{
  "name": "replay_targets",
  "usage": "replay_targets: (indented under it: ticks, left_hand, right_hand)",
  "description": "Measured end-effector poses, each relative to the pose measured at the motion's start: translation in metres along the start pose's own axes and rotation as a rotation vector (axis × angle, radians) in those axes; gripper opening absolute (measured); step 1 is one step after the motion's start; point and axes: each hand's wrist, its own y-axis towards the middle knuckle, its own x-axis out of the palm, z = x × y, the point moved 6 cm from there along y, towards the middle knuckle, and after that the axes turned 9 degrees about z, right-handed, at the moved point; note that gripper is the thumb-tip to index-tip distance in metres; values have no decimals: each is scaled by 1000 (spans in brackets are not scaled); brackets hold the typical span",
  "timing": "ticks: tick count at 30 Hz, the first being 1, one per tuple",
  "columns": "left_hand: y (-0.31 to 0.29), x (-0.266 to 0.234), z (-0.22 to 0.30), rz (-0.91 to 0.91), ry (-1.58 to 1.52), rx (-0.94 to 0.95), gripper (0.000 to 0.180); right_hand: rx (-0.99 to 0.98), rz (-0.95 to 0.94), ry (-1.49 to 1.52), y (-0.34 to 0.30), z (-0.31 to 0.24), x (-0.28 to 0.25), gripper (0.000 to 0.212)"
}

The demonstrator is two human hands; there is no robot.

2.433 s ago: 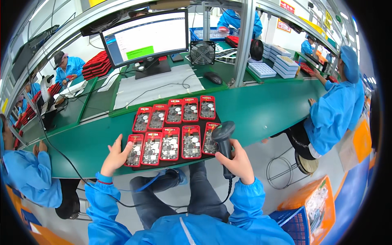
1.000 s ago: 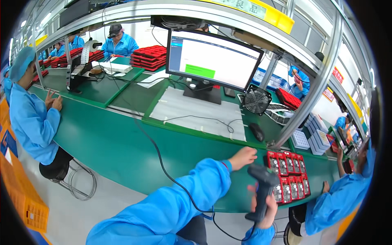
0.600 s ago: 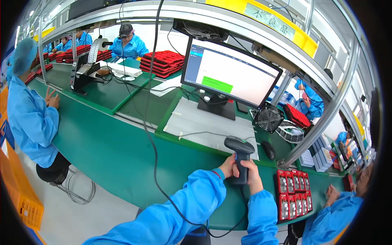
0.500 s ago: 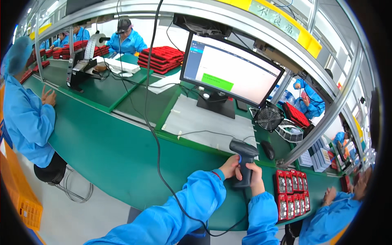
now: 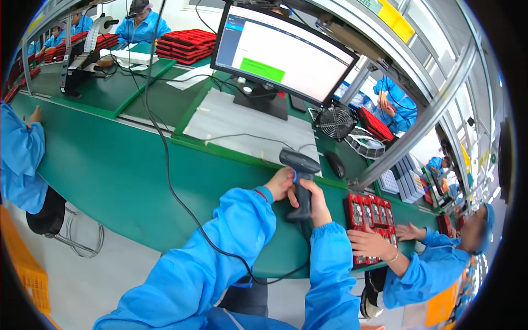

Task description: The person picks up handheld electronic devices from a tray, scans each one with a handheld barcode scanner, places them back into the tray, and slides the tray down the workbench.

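Note:
A dark grey barcode scanner (image 5: 300, 161) is held upright above the front of the green table, its head pointing up and to the left. My right hand (image 5: 318, 202) wraps its handle from the right. From the left, my left hand (image 5: 280, 185) closes against the handle by the blue trigger; its fingertips are partly hidden. The scanner's black cable (image 5: 306, 242) hangs from the handle and loops between my forearms. Just right of my hands lies a block of red trays (image 5: 355, 212) holding small metallic units, with a co-worker's hand (image 5: 369, 244) over its near part.
A monitor (image 5: 286, 52) on a black stand rises behind the white mat (image 5: 242, 124). The mouse (image 5: 334, 164) and a black fan (image 5: 336, 120) sit right of it. A metal post (image 5: 418, 113) slants up at the right. Co-workers sit at both sides; red trays (image 5: 186, 45) are stacked behind.
The view has shifted right and down, so the scene sits further left and higher. The right co-worker has reached both hands to the red trays. My hands keep hold of the scanner.

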Motion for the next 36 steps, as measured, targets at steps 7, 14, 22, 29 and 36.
replay_targets:
  ticks: [7,14,22,29,36]
  left_hand:
    - [-11,9,-2,-48,-18,-36,21]
    - [-3,6,-1,18,-19,-62,28]
    - [-16,-5,-3,-17,-26,15,23]
    - [-61,-19,-1,311,118,362,21]
    - [-150,-12,-14,326,31,491,6]
  right_hand:
    - [29,42,-57,-10,-4,-6,39]
    - [-4,-4,-60,2,3,-16,39]
    - [16,-18,-54,-1,18,-9,42]
    - [81,53,236,-1,53,-21,40]
    - [66,68,297,-32,76,10,34]
